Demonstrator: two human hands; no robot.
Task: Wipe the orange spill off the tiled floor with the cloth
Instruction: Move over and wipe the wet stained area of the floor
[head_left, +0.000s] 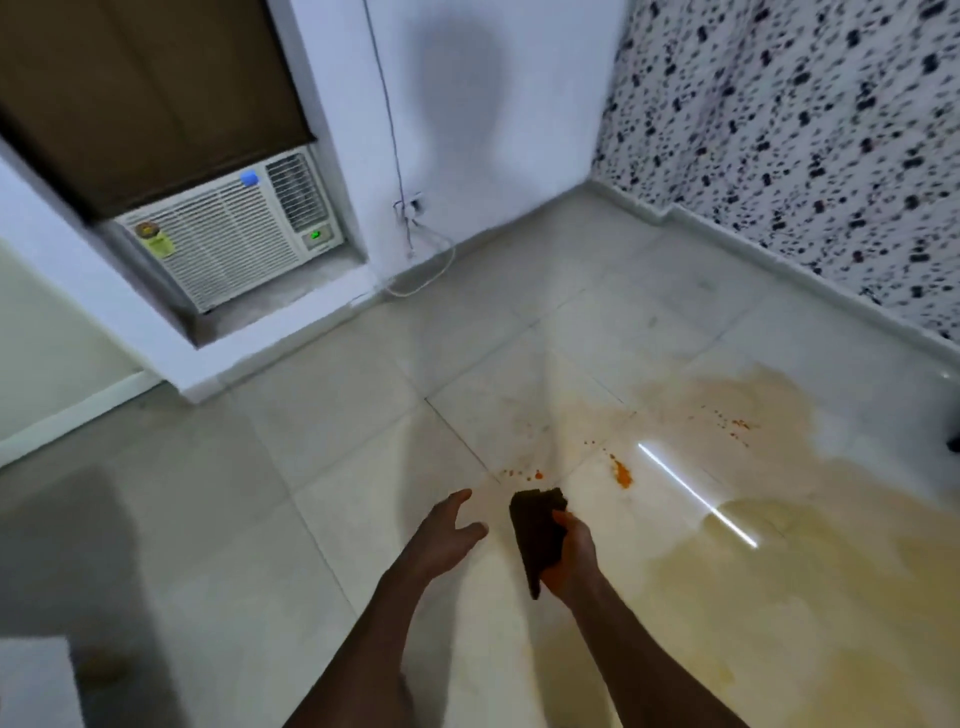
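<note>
Head camera footage looks down on a pale tiled floor (322, 415) where two bare forearms reach forward from the bottom edge. The right hand (574, 558) has its fingers curled round a dark brown cloth (537, 535), which is folded or bunched into a thick pad and held up off the tiles, its upper end tilted toward the wall ahead; orange staining shows on the palm side of that hand. The left hand (447, 535) holds nothing: its fingers are spread and relaxed, thumb apart from the rest, and it hangs just beside the cloth without touching it. The orange spill (622, 474) lies just beyond the cloth and stretches off to the right, with small bright orange specks and one thicker blot near the tile joints, then a wide, thin, yellowish-brown wet film that covers several tiles toward the right edge. A long white streak of reflected light (696, 493) crosses the wet film. Farther off on the left, a white window air conditioner (228, 234) sits in a recess low in the wall, under a brown blind (145, 93). A thin cable (395, 156) runs down the white wall to a socket and loops onto the floor. A black-spotted white wall covering (810, 130) fills the upper right.
</note>
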